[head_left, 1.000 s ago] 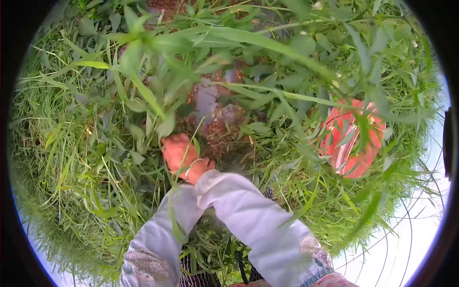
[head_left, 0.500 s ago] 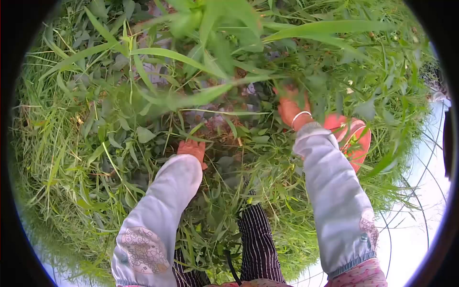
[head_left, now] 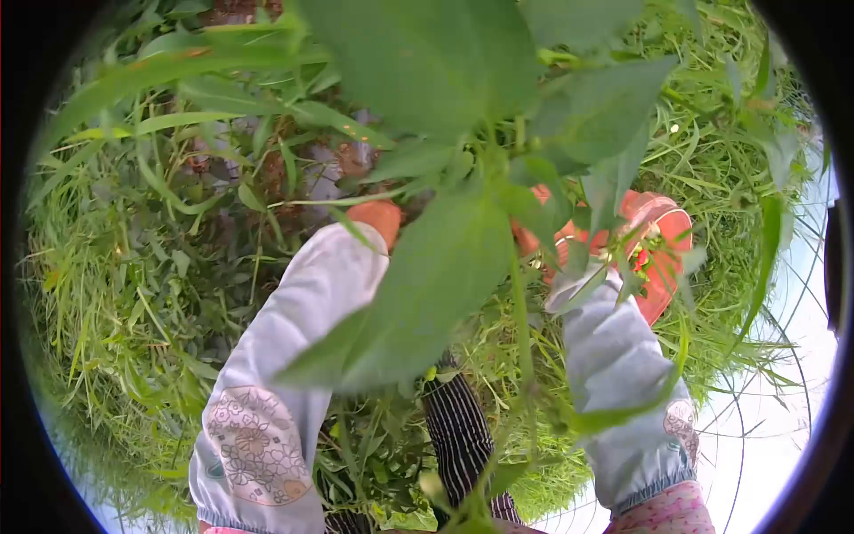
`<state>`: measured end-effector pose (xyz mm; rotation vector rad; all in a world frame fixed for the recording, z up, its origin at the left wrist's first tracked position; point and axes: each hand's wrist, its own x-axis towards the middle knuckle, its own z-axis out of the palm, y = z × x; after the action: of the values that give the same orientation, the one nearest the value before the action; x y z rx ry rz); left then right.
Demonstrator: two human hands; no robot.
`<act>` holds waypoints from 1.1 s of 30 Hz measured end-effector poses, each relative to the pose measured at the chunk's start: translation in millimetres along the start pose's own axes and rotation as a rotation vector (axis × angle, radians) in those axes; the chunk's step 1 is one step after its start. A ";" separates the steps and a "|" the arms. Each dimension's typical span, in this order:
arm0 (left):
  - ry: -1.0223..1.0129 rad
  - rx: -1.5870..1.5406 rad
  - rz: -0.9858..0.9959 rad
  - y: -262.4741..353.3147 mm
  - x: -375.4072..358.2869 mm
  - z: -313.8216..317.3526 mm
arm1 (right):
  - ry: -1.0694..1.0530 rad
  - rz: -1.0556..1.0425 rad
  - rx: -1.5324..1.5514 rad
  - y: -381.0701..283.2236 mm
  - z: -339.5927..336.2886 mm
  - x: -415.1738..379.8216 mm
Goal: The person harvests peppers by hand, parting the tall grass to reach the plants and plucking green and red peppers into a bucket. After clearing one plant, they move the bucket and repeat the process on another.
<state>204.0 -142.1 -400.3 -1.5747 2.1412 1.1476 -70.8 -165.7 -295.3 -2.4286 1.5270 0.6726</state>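
My left hand [head_left: 377,218] is down among low green plants and leafy stems, its fingers hidden by leaves. A white sleeve cover [head_left: 307,294] with a flower print reaches to its wrist. My right hand [head_left: 525,238] shows only in scraps behind foliage, beside an orange container [head_left: 663,294], and its fingers cannot be made out. Inside that container lie some small red and green pieces, too small to name. A large leafy stem [head_left: 418,303] hangs close to the camera, between my hands, and covers much of the middle; whether a hand holds it is hidden.
Dense grass [head_left: 98,294] and broad-leaved plants surround my hands on all sides. Pale sheeting shows through the leaves at the upper left. My striped trouser leg [head_left: 458,427] is below the hands. A white surface [head_left: 747,445] crossed by thin dark lines shows at lower right.
Large leaves have come up before the camera and now hide much of the middle. My left hand has shifted slightly up in view; my right hand is lower and more covered.
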 end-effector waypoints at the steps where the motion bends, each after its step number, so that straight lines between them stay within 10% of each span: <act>1: -0.018 -0.012 -0.012 -0.6 16.4 2.7 | 0.037 0.003 0.037 -1.2 6.4 0.2; 11: -0.195 0.024 -0.064 -6.9 48.5 7.2 | 0.177 0.179 1.140 -39.8 10.0 -57.5; 16: -0.218 0.005 -0.033 -9.0 40.4 4.3 | 0.004 0.334 0.616 -70.5 4.4 -82.4; 28: -0.275 -0.152 0.066 -2.3 18.6 -24.9 | 0.114 0.465 0.979 -170.1 0.5 -110.1; 33: -0.268 -0.243 0.129 7.2 11.2 -52.0 | -0.192 0.458 1.112 -185.1 -11.4 -121.5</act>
<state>206.0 -186.0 -369.5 -1.2949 2.0111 1.6125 52.9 10.4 -241.6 -1.1829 1.7114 0.0290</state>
